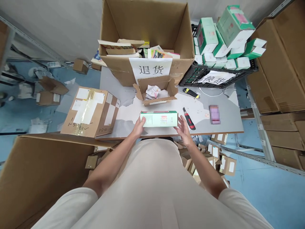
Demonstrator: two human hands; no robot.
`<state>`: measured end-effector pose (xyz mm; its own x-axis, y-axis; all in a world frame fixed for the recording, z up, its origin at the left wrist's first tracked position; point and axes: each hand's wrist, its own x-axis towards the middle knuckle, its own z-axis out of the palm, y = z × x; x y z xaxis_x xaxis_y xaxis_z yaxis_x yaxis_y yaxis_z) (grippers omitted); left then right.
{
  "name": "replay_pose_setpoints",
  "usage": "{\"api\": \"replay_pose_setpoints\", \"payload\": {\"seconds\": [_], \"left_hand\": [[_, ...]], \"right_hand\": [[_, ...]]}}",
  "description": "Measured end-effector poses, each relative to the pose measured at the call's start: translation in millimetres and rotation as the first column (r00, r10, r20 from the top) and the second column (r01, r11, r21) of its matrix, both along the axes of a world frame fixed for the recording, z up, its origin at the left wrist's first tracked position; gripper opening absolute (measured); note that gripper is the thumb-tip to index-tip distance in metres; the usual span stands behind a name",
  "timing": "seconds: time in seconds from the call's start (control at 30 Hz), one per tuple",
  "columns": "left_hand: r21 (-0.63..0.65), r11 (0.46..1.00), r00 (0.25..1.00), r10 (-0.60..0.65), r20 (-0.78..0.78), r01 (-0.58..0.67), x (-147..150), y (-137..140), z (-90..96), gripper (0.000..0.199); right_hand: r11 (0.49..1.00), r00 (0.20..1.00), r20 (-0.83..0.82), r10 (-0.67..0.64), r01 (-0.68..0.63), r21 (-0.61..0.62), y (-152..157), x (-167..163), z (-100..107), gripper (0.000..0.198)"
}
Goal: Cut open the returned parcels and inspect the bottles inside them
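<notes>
A pale green and white carton (158, 119) with a dark green top edge is at the table's front edge, close to my body. My left hand (138, 127) grips its left end, thumb on the near face and fingers hidden behind. At the other end, my right hand (183, 129) has its fingers spread, the tips at or just beside the carton's lower right corner. Just beyond the carton stands an opened small cardboard box (157, 101) with crumpled paper (153, 91) inside. A red and black utility knife (189, 119) lies right of my right hand.
Behind stands a large cardboard box (114, 65) of books, with a paper sign. Right of it, a black crate (188, 74) holds several green-white cartons. A yellow-black cutter (191, 93) and a blurred pink item (214, 114) lie on the table (226, 125). A taped parcel (83, 111) sits left.
</notes>
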<state>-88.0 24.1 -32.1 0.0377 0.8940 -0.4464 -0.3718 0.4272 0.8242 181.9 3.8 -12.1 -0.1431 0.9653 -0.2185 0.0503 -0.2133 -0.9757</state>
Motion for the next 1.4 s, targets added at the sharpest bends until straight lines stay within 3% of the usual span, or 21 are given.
{"api": "replay_pose_setpoints", "payload": {"seconds": [0.07, 0.13, 0.23, 0.33, 0.43, 0.53, 0.63, 0.7, 0.77, 0.8, 0.83, 0.9, 0.97, 1.07, 1.23, 1.3, 1.4], "left_hand": [[-0.071, 0.997, 0.979, -0.007, 0.205, 0.022, 9.5, -6.9, -4.9, 0.062], [-0.126, 0.991, 0.951, -0.007, 0.308, 0.048, 19.4, -11.0, -10.8, 0.054], [-0.228, 0.974, 0.926, 0.066, 0.372, 0.022, 29.9, -10.2, -24.8, 0.035], [-0.333, 0.943, 0.954, 0.119, 0.275, -0.022, 38.1, -5.0, -44.1, 0.02], [-0.41, 0.912, 0.986, 0.078, 0.147, -0.011, 47.8, -1.7, -61.4, 0.013], [-0.435, 0.9, 0.998, 0.014, 0.068, 0.017, 54.1, -3.9, -68.5, 0.015], [-0.422, 0.904, 0.997, -0.079, -0.01, 0.067, 47.9, -8.6, -61.8, 0.026], [-0.344, 0.934, 0.981, -0.149, -0.124, 0.098, 36.9, -8.8, -51.0, 0.049], [-0.108, 0.974, 0.902, -0.227, -0.367, 0.201, 24.2, -3.7, -37.8, 0.089], [0.042, 0.952, 0.83, -0.243, -0.502, 0.304, 18.4, 0.8, -31.4, 0.106], [0.176, 0.891, 0.753, -0.233, -0.615, 0.419, 13.5, 6.4, -25.5, 0.117], [0.325, 0.747, 0.665, -0.204, -0.719, 0.58, 7.1, 18.4, -16.5, 0.111], [0.363, 0.681, 0.642, -0.206, -0.738, 0.636, 4.9, 28.2, -11.6, 0.089], [0.346, 0.695, 0.646, -0.222, -0.73, 0.631, 6.4, 34.4, -9.5, 0.074], [0.355, 0.761, 0.726, -0.213, -0.654, 0.543, 12.1, 33.2, -9.7, 0.069], [0.358, 0.748, 0.712, -0.211, -0.67, 0.559, 13.6, 33.7, -10.2, 0.066], [0.366, 0.725, 0.688, -0.202, -0.697, 0.583, 13.7, 34.2, -12.3, 0.066]], "right_hand": [[0.994, 0.997, 0.068, -0.032, 0.024, 0.104, 5.0, -9.3, 15.3, 0.089], [0.976, 0.975, 0.197, -0.099, 0.057, 0.209, 12.4, -18.5, 29.2, 0.081], [0.934, 0.916, 0.393, -0.08, -0.069, 0.35, 25.2, -26.0, 41.5, 0.066], [0.824, 0.845, 0.532, 0.046, -0.333, 0.458, 37.8, -28.5, 38.6, 0.058], [0.725, 0.774, 0.612, 0.16, -0.513, 0.459, 47.6, -31.8, 23.0, 0.056], [0.683, 0.697, 0.679, 0.232, -0.613, 0.396, 53.1, -35.8, 5.5, 0.057], [0.646, 0.636, 0.722, 0.272, -0.677, 0.353, 54.6, -38.6, -3.8, 0.056], [0.608, 0.594, 0.743, 0.307, -0.723, 0.327, 54.7, -40.4, -4.0, 0.055], [0.566, 0.555, 0.762, 0.333, -0.764, 0.309, 55.9, -43.2, -0.1, 0.053], [0.548, 0.538, 0.772, 0.339, -0.78, 0.304, 57.2, -45.1, 3.1, 0.053], [0.531, 0.523, 0.782, 0.341, -0.793, 0.299, 59.0, -47.4, 7.1, 0.052], [0.489, 0.485, 0.807, 0.337, -0.823, 0.291, 64.2, -52.7, 16.6, 0.049], [0.429, 0.426, 0.842, 0.332, -0.863, 0.268, 70.4, -58.5, 26.6, 0.046], [0.349, 0.308, 0.893, 0.329, -0.918, 0.188, 79.0, -66.7, 39.4, 0.046], [0.354, 0.168, 0.928, 0.331, -0.934, 0.043, 87.5, -75.3, 51.3, 0.04], [0.367, 0.193, 0.924, 0.33, -0.928, 0.063, 88.4, -73.3, 53.5, 0.036], [0.417, 0.346, 0.882, 0.319, -0.887, 0.198, 85.4, -60.3, 53.6, 0.042]]}}
